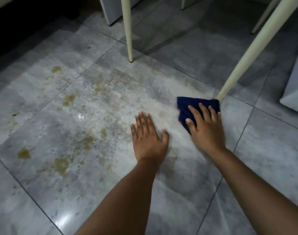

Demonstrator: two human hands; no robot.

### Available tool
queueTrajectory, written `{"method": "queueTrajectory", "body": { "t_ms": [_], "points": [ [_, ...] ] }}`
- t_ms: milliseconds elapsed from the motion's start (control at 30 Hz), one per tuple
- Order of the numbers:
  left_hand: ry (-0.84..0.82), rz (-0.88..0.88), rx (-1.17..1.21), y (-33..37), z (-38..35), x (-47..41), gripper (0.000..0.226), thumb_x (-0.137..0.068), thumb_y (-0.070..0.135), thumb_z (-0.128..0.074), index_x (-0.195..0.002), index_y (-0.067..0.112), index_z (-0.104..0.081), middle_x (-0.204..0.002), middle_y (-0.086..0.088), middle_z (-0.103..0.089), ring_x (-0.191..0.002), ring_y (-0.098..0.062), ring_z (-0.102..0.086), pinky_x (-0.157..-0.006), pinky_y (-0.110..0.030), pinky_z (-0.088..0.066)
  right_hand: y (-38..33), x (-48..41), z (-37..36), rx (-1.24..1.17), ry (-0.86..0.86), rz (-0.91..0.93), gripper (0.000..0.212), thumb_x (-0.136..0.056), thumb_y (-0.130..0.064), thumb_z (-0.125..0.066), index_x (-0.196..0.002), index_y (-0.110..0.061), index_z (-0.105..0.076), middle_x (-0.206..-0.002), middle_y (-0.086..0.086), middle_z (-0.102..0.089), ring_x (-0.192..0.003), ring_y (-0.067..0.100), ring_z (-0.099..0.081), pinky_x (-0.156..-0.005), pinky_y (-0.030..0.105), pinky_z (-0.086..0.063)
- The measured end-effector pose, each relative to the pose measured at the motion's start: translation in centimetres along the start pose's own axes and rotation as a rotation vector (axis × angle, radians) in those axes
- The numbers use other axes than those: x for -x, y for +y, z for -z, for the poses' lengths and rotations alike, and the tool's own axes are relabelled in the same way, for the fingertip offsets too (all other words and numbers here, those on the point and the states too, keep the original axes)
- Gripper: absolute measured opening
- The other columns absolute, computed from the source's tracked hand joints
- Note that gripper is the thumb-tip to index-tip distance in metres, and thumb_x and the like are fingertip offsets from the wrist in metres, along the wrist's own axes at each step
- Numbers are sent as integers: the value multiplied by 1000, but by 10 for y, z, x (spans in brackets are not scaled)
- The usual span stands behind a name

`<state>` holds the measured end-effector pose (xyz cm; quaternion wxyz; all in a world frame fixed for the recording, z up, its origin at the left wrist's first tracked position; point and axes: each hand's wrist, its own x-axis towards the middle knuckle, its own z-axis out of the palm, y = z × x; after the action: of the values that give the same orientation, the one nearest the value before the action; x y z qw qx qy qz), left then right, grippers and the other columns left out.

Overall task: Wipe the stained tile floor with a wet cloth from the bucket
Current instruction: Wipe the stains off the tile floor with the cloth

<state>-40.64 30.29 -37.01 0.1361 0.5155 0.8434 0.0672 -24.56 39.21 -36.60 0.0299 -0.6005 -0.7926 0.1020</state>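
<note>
A dark blue cloth lies flat on the grey tile floor, right of centre. My right hand presses down on the cloth with fingers spread, covering its near half. My left hand rests palm-down on the wet tile beside it, fingers apart, holding nothing. Yellow-brown stains and a pale, smeared wet film cover the tiles to the left and ahead of my hands. The bucket is out of view.
Two cream furniture legs stand on the floor: one upright ahead, one slanted whose foot touches the cloth's far corner. Two more cream legs rise at the back right. Pale grey boxes sit at the right edge and at top.
</note>
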Motion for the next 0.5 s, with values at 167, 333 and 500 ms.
{"method": "queueTrajectory", "body": {
  "t_ms": [167,333,500],
  "points": [
    [20,-12,-5,-2,-4,0,79,-93,56,-14,-149,7,13,-159,-12,16,-146,-21,20,-118,-42,13,-22,102,-12,-35,82,-299,54,-97,-46,-27,-146,-27,-38,-151,14,-37,-139,39,-28,-115,55,-13],
    [-5,-216,-4,-15,1,12,76,-95,56,-10,-148,10,16,-159,-10,17,-143,-17,25,-116,-39,19,16,97,-5,14,-13,-270,56,-98,-55,-9,-151,-39,-13,-161,2,-15,-147,30,-7,-119,48,1],
    [23,-301,43,-53,3,82,72,-94,52,-13,-148,10,8,-157,-8,12,-146,-18,16,-116,-35,17,2,188,-8,-63,102,-609,53,-99,-44,-29,-149,-27,-32,-153,16,-31,-139,42,-26,-115,58,-11]
  ]
}}
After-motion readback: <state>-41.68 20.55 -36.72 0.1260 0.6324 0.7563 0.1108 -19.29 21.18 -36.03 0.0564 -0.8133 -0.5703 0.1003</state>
